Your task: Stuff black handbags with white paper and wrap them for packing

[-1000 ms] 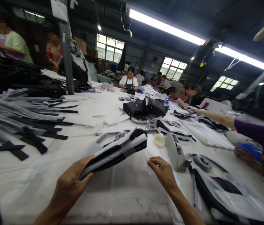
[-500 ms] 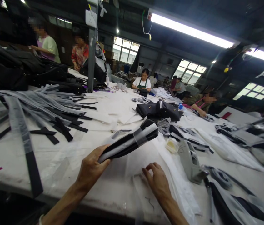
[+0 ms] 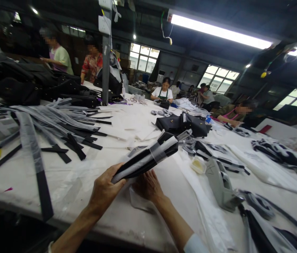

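Observation:
My left hand [image 3: 103, 191] grips one end of a flat black piece wrapped in clear film and white paper [image 3: 148, 158], holding it slanted above the white table [image 3: 85, 175]. My right hand [image 3: 148, 186] sits just under that piece, fingers curled on a thin clear plastic sheet [image 3: 137, 202] lying on the table. A grey tape dispenser [image 3: 222, 184] stands to the right of my hands. A small pale dish [image 3: 198, 164] sits beside it.
Black straps in clear sleeves [image 3: 58, 130] lie spread at the left, with black bags [image 3: 27, 84] piled behind. A black handbag [image 3: 182, 124] sits mid-table. Wrapped pieces [image 3: 277, 151] cover the right side. A grey post [image 3: 105, 52] rises from the table. Several people work around the far edges.
My right hand slid left under the wrapped piece and closed on the clear plastic sheet. My left hand kept the piece raised. The view swung left.

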### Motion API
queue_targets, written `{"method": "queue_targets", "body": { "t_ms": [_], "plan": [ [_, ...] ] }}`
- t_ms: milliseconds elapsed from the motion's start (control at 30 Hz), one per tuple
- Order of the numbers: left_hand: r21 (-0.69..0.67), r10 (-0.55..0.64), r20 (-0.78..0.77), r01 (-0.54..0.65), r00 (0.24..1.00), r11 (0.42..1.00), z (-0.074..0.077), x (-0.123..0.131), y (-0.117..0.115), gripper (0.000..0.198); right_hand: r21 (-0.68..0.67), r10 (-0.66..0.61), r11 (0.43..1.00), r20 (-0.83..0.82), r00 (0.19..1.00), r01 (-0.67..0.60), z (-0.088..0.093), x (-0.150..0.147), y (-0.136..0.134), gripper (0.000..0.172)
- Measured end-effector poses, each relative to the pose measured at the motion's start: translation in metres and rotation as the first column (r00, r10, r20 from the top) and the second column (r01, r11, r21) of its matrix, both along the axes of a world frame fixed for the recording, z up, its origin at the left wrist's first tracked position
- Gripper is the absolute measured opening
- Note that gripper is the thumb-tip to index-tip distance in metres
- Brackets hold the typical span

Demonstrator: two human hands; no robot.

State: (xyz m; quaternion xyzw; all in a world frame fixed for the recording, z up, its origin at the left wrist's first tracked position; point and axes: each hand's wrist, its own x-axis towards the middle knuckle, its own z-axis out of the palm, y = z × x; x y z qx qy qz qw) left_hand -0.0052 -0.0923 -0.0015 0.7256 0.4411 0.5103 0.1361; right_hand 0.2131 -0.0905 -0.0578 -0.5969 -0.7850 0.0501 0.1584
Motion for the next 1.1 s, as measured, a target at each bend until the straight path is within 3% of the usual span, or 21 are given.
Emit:
{"method": "queue_targets", "body": {
  "t_ms": [67, 167, 233, 333, 400, 467, 533, 600, 667, 733, 833, 933, 1000, 1100],
  "plan": [
    [-0.003, -0.011, -0.005, 0.011, 1.000, 1.000, 0.001, 0.000, 0.001, 0.038, -0.063, 0.042, 0.997, -0.029, 0.999, -0.043, 0.020, 0.005, -0.004, 0.068],
    [0.029, -0.029, -0.026, 0.030, 0.999, 0.999, -0.001, 0.001, 0.002, 0.039, -0.028, 0.057, 0.998, -0.082, 0.995, -0.060, 0.038, 0.013, -0.026, 0.065],
    [0.083, -0.045, -0.060, 0.050, 0.997, 0.995, -0.005, 0.003, 0.001, 0.040, 0.041, 0.047, 0.998, -0.094, 0.994, -0.043, 0.036, 0.015, -0.050, 0.053],
    [0.225, -0.060, -0.164, 0.097, 0.985, 0.970, -0.013, 0.009, -0.006, 0.042, 0.185, 0.030, 0.982, -0.049, 0.998, -0.020, 0.013, 0.013, -0.091, 0.050],
    [0.313, -0.069, -0.281, 0.159, 0.957, 0.936, -0.019, 0.014, -0.013, 0.042, 0.298, 0.123, 0.947, 0.019, 0.992, -0.123, -0.006, 0.009, -0.112, 0.055],
    [0.379, -0.091, -0.406, 0.259, 0.909, 0.888, -0.023, 0.019, -0.021, 0.040, 0.384, 0.302, 0.869, 0.091, 0.949, -0.313, -0.017, 0.005, -0.127, 0.046],
    [0.424, -0.110, -0.499, 0.353, 0.860, 0.834, -0.027, 0.023, -0.027, 0.038, 0.422, 0.460, 0.791, 0.065, 0.886, -0.442, -0.013, 0.000, -0.134, 0.026],
    [0.449, -0.110, -0.545, 0.400, 0.831, 0.799, -0.029, 0.023, -0.030, 0.036, 0.389, 0.518, 0.802, -0.077, 0.852, -0.453, 0.009, -0.003, -0.137, 0.014],
    [0.444, -0.111, -0.569, 0.418, 0.815, 0.793, -0.031, 0.021, -0.029, 0.035, 0.314, 0.455, 0.873, -0.248, 0.855, -0.373, 0.044, -0.001, -0.131, 0.015],
    [0.437, -0.122, -0.585, 0.439, 0.802, 0.785, -0.032, 0.019, -0.026, 0.035, 0.260, 0.289, 0.944, -0.365, 0.885, -0.201, 0.080, 0.010, -0.115, 0.013],
    [0.447, -0.117, -0.594, 0.447, 0.796, 0.775, -0.033, 0.018, -0.022, 0.035, 0.196, 0.015, 0.979, -0.371, 0.928, 0.063, 0.113, 0.039, -0.069, 0.016],
    [0.460, -0.102, -0.600, 0.446, 0.793, 0.768, -0.035, 0.017, -0.020, 0.037, -0.025, -0.246, 0.969, -0.166, 0.955, 0.245, 0.116, 0.068, -0.013, 0.020],
    [0.463, -0.107, -0.612, 0.465, 0.783, 0.755, -0.038, 0.015, -0.020, 0.038, -0.153, -0.291, 0.948, -0.054, 0.955, 0.280, 0.108, 0.080, 0.020, 0.021],
    [0.494, -0.103, -0.605, 0.473, 0.790, 0.730, -0.044, 0.011, -0.021, 0.040, -0.292, -0.284, 0.913, 0.053, 0.957, 0.286, 0.089, 0.087, 0.053, 0.006]
  ]
}}
